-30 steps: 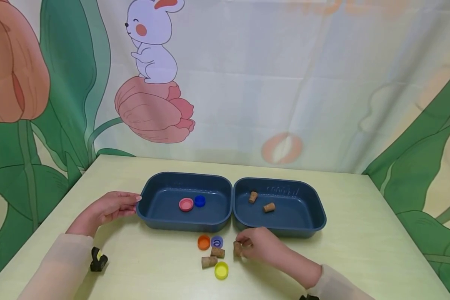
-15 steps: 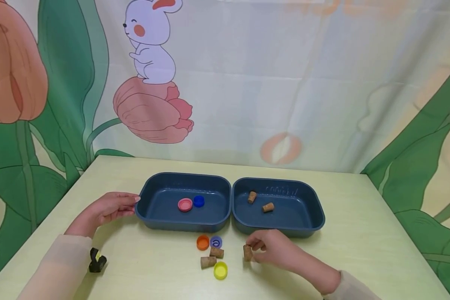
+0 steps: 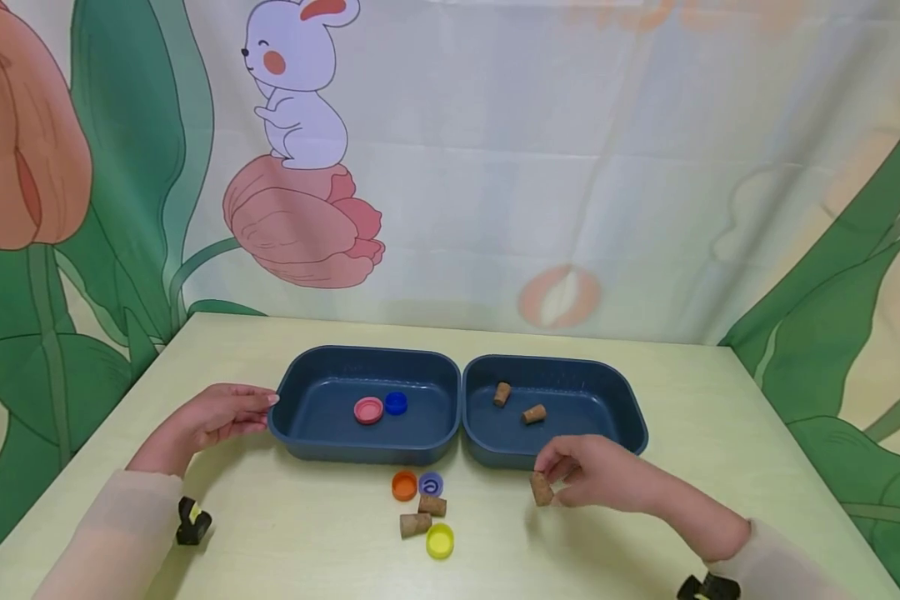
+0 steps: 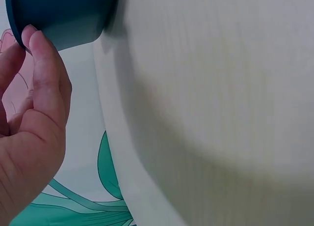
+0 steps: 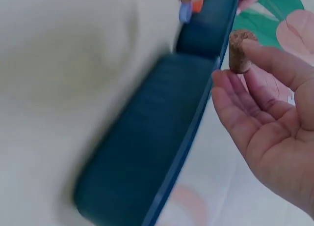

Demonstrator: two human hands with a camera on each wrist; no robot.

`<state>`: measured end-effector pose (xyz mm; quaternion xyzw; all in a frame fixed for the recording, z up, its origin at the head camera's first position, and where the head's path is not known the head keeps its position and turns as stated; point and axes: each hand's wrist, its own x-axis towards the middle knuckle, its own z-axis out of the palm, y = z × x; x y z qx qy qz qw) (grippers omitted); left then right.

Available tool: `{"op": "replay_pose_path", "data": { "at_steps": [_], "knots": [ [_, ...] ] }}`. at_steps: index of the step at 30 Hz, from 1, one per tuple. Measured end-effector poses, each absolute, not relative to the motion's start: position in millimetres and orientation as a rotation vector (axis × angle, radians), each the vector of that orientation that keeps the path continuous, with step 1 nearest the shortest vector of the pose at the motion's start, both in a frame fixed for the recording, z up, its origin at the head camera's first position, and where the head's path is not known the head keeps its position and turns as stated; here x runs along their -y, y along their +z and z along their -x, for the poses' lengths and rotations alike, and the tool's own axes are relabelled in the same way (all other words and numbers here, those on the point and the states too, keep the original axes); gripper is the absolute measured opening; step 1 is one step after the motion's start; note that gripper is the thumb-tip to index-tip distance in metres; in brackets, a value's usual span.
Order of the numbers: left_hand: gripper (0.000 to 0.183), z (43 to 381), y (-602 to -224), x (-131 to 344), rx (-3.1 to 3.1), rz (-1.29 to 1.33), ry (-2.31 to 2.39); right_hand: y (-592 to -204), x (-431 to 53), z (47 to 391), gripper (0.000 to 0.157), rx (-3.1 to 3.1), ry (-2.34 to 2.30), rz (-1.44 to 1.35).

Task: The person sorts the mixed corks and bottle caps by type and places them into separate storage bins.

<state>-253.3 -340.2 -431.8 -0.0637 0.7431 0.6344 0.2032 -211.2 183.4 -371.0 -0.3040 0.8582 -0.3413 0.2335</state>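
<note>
The left sleeve (image 3: pixel 112 525) enters from the lower left, with a black device (image 3: pixel 193 522) at its cuff. The left hand (image 3: pixel 213 417) pinches the rim at the left end of the left tray (image 3: pixel 367 452), thumb on one side and fingers on the other.

The left tray is dark blue and sits flat on the table (image 3: pixel 292 533). It contains a pink cap (image 3: pixel 368 410) and, just beside it to the right, a blue cap (image 3: pixel 396 403).

In front of the trays, on the table, lie an orange cap (image 3: pixel 404 485), a front cork (image 3: pixel 416 525) on its side, a purple cap (image 3: pixel 431 484) just beside the orange one, a rear cork (image 3: pixel 432 506) on its side, and a yellow cap (image 3: pixel 439 542) nearest the viewer.

The right tray (image 3: pixel 577 417), also dark blue, stands just beside the left tray. It contains an upper cork (image 3: pixel 502 394) and a lower cork (image 3: pixel 533 414), set apart.

The held cork (image 3: pixel 542 490) is outside the right tray, in front of it, raised off the table and slightly tilted. The right hand (image 3: pixel 607 475) pinches it between thumb and fingertips. A second black device (image 3: pixel 708 587) is at the right cuff.
</note>
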Motion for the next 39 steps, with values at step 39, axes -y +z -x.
{"op": "replay_pose_path", "data": {
  "at_steps": [39],
  "knots": [
    [0.028,254.5,-434.6,342.2,-2.044,0.189,1.792,-268.7,-211.6,275.4,0.032,-2.354,-0.717,0.795]
  ]
}}
